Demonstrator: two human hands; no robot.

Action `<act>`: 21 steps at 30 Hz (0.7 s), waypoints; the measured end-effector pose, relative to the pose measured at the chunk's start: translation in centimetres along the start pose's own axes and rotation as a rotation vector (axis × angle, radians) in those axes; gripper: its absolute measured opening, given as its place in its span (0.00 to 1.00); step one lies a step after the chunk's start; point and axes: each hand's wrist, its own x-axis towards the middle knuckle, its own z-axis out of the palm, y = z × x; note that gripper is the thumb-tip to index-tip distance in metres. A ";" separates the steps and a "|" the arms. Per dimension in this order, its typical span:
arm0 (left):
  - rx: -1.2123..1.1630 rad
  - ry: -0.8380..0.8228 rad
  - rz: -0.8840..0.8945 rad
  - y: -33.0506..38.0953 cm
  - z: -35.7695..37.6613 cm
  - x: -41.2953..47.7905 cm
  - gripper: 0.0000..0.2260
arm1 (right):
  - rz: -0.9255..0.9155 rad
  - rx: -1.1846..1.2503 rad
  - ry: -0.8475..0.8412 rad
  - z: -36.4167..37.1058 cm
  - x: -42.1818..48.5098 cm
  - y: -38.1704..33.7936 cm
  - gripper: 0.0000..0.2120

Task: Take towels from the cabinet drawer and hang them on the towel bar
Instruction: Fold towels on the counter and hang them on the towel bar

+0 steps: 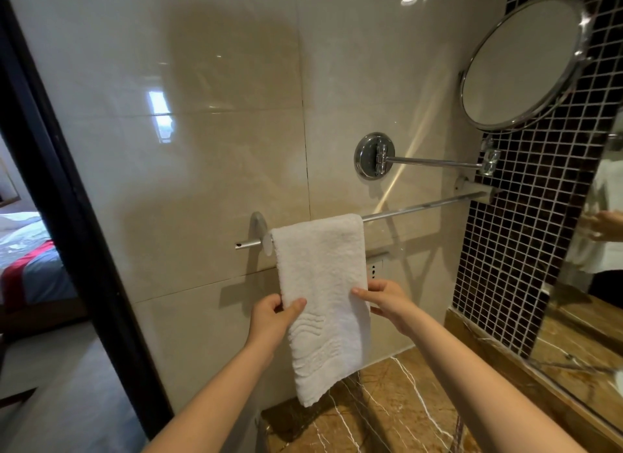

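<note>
The left forearm (pixel 215 395) and right forearm (pixel 472 368) rise from the bottom edge towards frame centre, above a brown marble counter (pixel 387 412) at lower right. The left hand (pixel 273 312) pinches the left edge of a white towel (pixel 323 277), thumb on the front and fingers behind. The right hand (pixel 387 301) pinches the right edge in the same way. The towel hangs folded over the left part of the towel bar (pixel 421 207), at mid-frame against the tiled wall. The rest of the bar, to the right, is bare. A round mirror (pixel 521 65) on a swing arm sits at upper right.

The step in hand appears to be squaring the hung towel. The next move probably calls for letting go of both edges without dragging the towel askew. The drawer is out of view.
</note>
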 end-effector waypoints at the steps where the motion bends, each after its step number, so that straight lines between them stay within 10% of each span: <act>1: 0.000 -0.003 -0.001 -0.1 0.0 -0.1 0.04 | 0.001 -0.001 -0.002 0.0 0.0 0.2 0.04; 21: 0.033 0.006 -0.037 -2.0 0.5 -0.8 0.04 | 0.046 -0.063 -0.008 -0.8 -0.2 2.7 0.08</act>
